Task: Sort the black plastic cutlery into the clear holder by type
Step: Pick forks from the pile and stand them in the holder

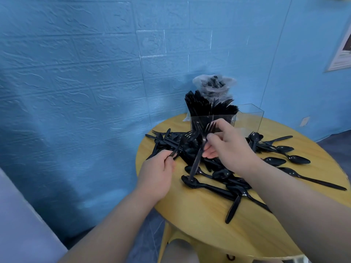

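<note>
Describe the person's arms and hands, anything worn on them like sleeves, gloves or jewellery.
Both arms are bare up to the frame edge: no sleeves show. The left hand and the right hand wear no gloves. No rings, watch or bracelet can be seen on the fingers or wrists. The nails are too blurred to judge.

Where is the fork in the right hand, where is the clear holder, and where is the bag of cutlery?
fork (199,156), head view, middle of its handle below the right hand (226,147).
clear holder (250,118), head view, its bare right-hand compartment wall.
bag (212,86), head view, crinkled clear plastic behind the holder.
</note>
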